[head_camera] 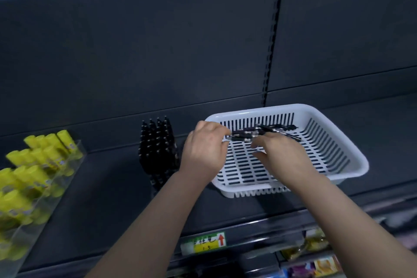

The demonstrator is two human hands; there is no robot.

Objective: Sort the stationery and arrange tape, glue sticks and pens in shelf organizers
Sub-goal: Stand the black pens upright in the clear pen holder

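Reaches up from the lower edge with both bare forearms, converging at centre frame. Holds left hand [204, 144] knuckles-up, fingers curled round the pens [244, 136]. Grips the same bundle with right hand [282, 153], just beside, thumb spread below.

White basket [270, 109] sits on the dark shelf [112, 187], right of centre. Both hands are over the basket. Left hand [205, 149] is at its left rim, with fingers curled round one end of a bundle of black pens [246, 135]. Right hand [279, 151] grips the same bundle from the near side. The bundle lies roughly level above the basket floor. Standing pens [158, 144], black and upright, are packed just left of the basket. Yellow glue sticks [33, 165] fill a clear organizer [79, 149] at far left. A price label [203, 242] is on the shelf edge.
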